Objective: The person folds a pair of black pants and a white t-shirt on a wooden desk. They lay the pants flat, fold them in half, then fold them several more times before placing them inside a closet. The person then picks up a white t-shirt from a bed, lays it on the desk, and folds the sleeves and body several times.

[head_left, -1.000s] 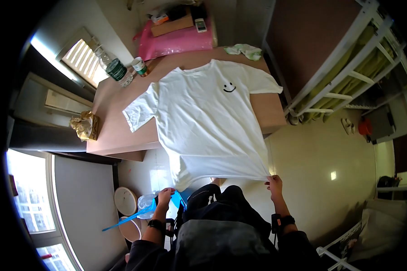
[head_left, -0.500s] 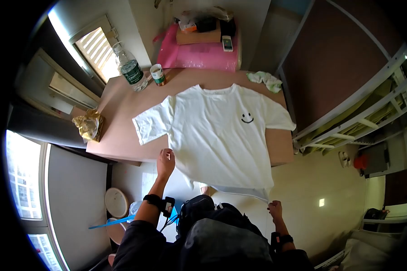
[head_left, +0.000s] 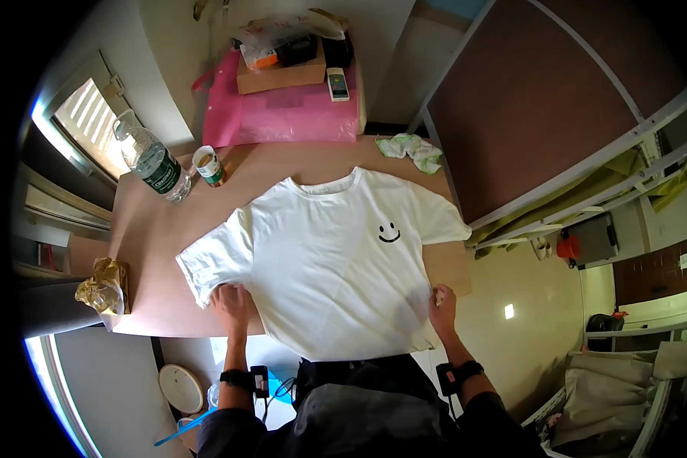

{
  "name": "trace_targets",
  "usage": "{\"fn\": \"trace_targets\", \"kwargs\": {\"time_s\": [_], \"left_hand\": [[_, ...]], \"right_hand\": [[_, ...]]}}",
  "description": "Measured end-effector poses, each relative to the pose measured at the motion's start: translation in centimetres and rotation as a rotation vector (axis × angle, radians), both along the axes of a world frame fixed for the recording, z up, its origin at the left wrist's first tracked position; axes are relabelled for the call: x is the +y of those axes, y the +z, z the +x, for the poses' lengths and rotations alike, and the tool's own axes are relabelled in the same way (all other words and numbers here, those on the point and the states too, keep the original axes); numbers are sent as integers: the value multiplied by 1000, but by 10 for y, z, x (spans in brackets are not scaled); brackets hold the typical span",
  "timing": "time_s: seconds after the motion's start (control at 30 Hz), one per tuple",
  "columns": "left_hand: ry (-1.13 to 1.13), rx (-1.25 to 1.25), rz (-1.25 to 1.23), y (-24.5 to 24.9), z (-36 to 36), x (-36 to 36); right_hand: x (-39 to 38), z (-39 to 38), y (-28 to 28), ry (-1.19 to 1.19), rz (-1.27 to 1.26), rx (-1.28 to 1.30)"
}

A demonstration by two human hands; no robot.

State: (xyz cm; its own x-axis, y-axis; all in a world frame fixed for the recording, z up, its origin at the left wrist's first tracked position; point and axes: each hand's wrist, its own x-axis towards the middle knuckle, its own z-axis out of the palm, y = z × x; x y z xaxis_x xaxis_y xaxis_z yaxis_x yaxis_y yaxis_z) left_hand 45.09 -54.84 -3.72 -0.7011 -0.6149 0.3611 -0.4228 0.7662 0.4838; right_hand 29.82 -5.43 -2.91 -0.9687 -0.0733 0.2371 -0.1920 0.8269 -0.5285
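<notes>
A white T-shirt [head_left: 328,259] with a small black smiley on the chest lies spread face up on a light wooden table [head_left: 153,244], its hem hanging over the near edge. My left hand [head_left: 230,301] rests flat on the shirt just below its left sleeve. My right hand [head_left: 441,304] presses flat on the shirt's right side near the table's corner. Neither hand holds anything.
A water bottle [head_left: 151,160] and a small can [head_left: 208,166] stand at the table's far left. A pink bag [head_left: 282,114] with a cardboard box [head_left: 281,75], a crumpled green-white cloth [head_left: 412,150] and a gold wrapper [head_left: 103,286] lie around. A white bunk-bed frame [head_left: 588,153] stands right.
My left hand slid down onto the shirt beneath the sleeve. My right hand let go of the hem below the table and came up flat onto the shirt's right side.
</notes>
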Motion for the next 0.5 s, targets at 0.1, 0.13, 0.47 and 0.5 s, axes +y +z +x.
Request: {"fn": "trace_targets", "kwargs": {"time_s": [0.1, 0.13, 0.47, 0.5], "left_hand": [[326, -61, 97, -11, 15, -15], [360, -79, 83, -6, 14, -17], [802, 740, 1343, -30, 34, -109], [847, 707, 1220, -43, 51, -122]], "right_hand": [[-19, -45, -10, -56, -88, -113], [-21, -64, -18, -170, -181, -245], [-10, -208, -29, -767, -1353, -778], [0, -212, -44, -717, -1398, -649]]}}
